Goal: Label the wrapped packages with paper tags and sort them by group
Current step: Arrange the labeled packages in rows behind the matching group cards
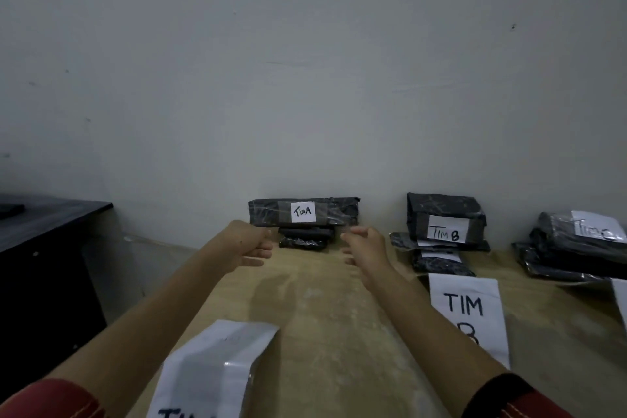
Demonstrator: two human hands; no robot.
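Head view shows TIM A stack (325, 214) between left grip (249, 248) and right grip (368, 249), both loosely spread, empty.

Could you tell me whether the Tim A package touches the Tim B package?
Apart: the head view shows bare wall between the Tim A package and the Tim B package.

I see three piles of black plastic-wrapped packages against the wall. In the left pile, a long package (264, 214) lies across two smaller packages (303, 243), and its white tag (303, 212) reads "TIM A". The middle pile's top package (441, 205) sits tilted, tagged "TIM B" (447, 233). The right pile (559, 248) has a tag I can't read. A large "TIM B" sheet (468, 312) lies flat in front of the middle pile.
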